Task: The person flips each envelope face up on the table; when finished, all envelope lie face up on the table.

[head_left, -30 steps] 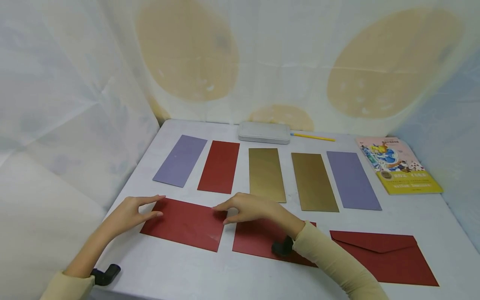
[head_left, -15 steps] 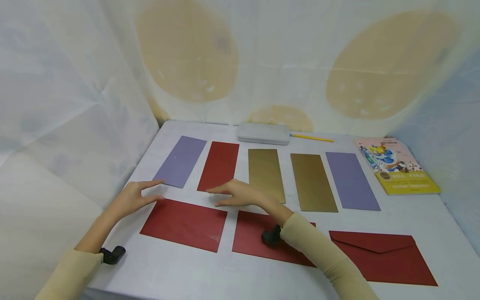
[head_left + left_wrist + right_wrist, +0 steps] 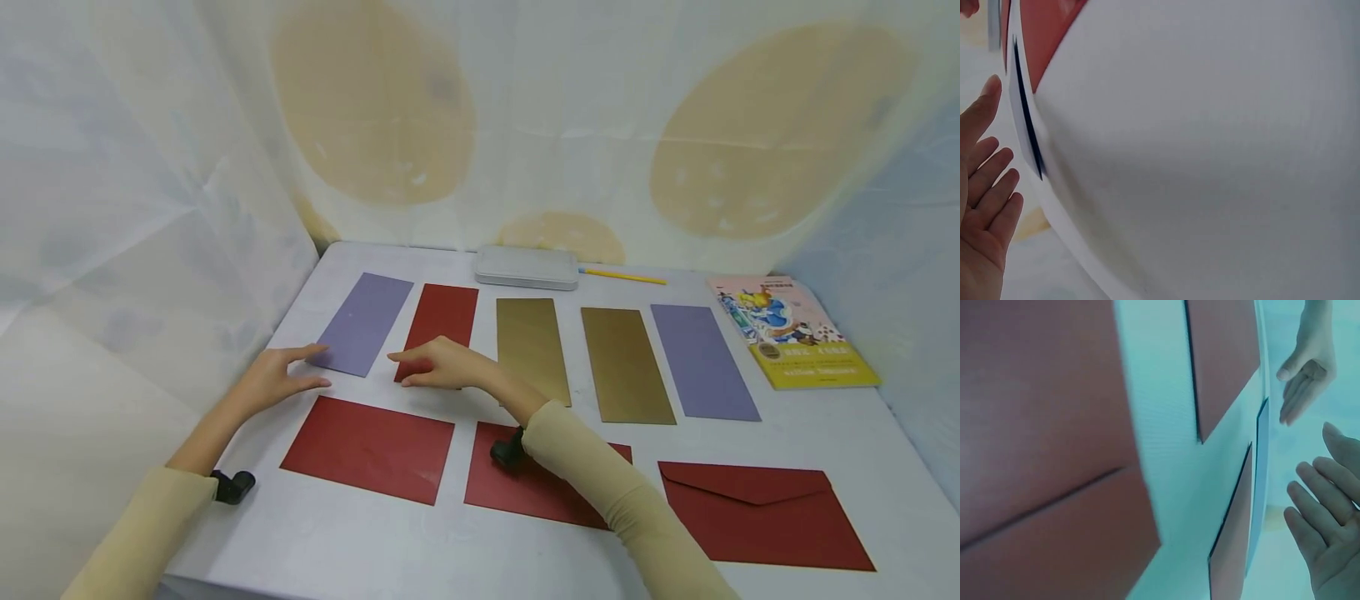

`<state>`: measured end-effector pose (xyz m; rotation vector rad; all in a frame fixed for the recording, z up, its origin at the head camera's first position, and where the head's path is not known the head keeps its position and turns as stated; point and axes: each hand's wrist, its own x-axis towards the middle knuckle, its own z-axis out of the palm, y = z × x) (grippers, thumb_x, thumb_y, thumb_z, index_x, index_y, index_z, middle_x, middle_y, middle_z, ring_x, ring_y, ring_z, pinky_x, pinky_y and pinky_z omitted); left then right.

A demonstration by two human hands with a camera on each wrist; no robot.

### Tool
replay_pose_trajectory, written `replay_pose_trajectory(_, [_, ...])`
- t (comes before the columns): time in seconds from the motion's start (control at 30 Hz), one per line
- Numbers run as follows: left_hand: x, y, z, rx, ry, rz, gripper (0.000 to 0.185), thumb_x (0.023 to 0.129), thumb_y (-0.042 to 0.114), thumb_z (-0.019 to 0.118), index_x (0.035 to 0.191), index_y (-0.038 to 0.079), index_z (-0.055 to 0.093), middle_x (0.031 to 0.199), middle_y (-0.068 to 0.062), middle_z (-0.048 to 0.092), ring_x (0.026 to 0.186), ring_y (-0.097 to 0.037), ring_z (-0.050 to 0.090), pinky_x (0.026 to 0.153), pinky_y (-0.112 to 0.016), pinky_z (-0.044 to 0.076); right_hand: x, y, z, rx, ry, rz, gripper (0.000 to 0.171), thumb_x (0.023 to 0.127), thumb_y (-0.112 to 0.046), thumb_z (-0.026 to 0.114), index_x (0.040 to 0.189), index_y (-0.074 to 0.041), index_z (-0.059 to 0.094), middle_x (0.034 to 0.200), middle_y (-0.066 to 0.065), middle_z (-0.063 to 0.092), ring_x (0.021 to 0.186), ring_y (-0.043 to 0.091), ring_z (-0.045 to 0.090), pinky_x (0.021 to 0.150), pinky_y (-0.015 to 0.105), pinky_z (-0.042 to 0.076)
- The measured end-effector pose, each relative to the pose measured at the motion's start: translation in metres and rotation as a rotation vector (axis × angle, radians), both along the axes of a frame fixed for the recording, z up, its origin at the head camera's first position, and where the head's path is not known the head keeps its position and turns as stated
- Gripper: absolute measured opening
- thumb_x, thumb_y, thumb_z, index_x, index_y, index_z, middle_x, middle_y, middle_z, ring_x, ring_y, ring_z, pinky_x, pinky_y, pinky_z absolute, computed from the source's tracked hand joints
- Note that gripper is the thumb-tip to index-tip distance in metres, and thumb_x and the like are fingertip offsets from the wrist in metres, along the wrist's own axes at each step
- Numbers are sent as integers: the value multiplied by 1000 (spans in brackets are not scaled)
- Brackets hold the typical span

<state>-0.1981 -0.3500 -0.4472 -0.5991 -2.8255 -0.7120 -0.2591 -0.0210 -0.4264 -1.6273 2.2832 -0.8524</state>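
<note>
Fingers (image 3: 990, 174) loosely extended on left hand (image 3: 270, 382) and right hand (image 3: 450, 364) | red sheet (image 3: 369, 451) flat, lower left-centre | lilac card (image 3: 366, 321) left of centre, by left fingertips, contact unclear | red card (image 3: 445, 313) centre, partly behind right hand | grey case (image 3: 527, 267), upper centre

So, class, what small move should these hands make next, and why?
Probably lower the left hand to pinch the leftmost purple piece: the hand is at that piece's near-left corner, thumb parted from forefinger, and grips nothing.
</note>
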Motion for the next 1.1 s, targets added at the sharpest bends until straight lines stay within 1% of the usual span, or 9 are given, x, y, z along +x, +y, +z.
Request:
replay_pose_trajectory(0.1, [-6, -2, -2, -17, 9, -2, 61, 69, 22, 88, 121, -2, 66, 115, -26, 64, 108, -41, 60, 83, -52, 49, -6, -10, 0, 11, 12, -21, 47, 93, -20, 66, 136, -3, 55, 115, 13, 68, 64, 9, 35, 66, 21, 35])
replay_pose_trajectory(0.27, [-18, -7, -5, -23, -8, 2, 66, 67, 23, 89, 123, -3, 64, 119, -26, 61, 111, -42, 58, 88, -53, 46, -20, -25, 0, 77, 1, -67, 48, 95, -23, 64, 138, -6, 54, 110, 12, 69, 59, 11, 19, 60, 22, 29])
replay_pose_trajectory(0.3, [-21, -7, -6, -24, -15, 3, 68, 67, 24, 89, 123, -3, 64, 120, -27, 60, 112, -42, 57, 88, -53, 46, -22, -27, 0, 88, -11, -80, 47, 94, -23, 65, 137, -6, 54, 116, 11, 67, 58, 10, 19, 60, 22, 29])
replay_pose_trajectory(0.4, [-26, -10, -8, -26, -38, 11, 70, 67, 26, 89, 125, -4, 62, 123, -26, 59, 114, -42, 56, 89, -52, 46, -29, -35, -2, 131, -33, -122, 47, 95, -25, 64, 138, -8, 54, 114, 10, 68, 56, 10, 22, 59, 22, 29])
replay_pose_trajectory(0.53, [-31, -12, -12, -45, -60, 29, 75, 67, 29, 89, 128, -4, 60, 125, -27, 58, 115, -42, 56, 89, -52, 46, -36, -44, -5, 162, -45, -151, 47, 96, -26, 61, 139, -8, 53, 118, 8, 67, 60, 8, 40, 69, 19, 37])
replay_pose_trajectory(0.67, [-33, -15, -16, -57, -61, 45, 78, 65, 30, 90, 129, -3, 59, 126, -27, 57, 114, -42, 56, 88, -53, 46, -42, -52, -9, 188, -55, -166, 48, 97, -26, 60, 140, -9, 51, 130, 8, 61, 87, 11, 57, 84, 20, 41])
replay_pose_trajectory(0.83, [-37, -15, -19, -70, -56, 42, 78, 66, 31, 89, 129, -3, 59, 126, -28, 57, 112, -42, 57, 88, -52, 46, -47, -59, -14, 241, -41, -200, 51, 96, -30, 61, 142, -12, 50, 139, 4, 53, 124, 12, 50, 100, 22, 37])
replay_pose_trajectory(0.93, [-39, -14, -18, -78, -72, 41, 78, 67, 32, 89, 130, -3, 58, 127, -28, 56, 113, -41, 57, 88, -52, 46, -48, -62, -15, 269, -57, -201, 52, 96, -31, 61, 143, -12, 48, 142, 4, 51, 127, 12, 47, 102, 22, 35])
replay_pose_trajectory(1.1, [-39, -12, -15, -92, -103, 44, 76, 70, 34, 87, 130, -3, 58, 127, -30, 56, 110, -39, 58, 87, -51, 47, -47, -64, -15, 283, -49, -195, 52, 96, -29, 61, 143, -12, 48, 141, 3, 51, 112, 11, 51, 93, 21, 38])
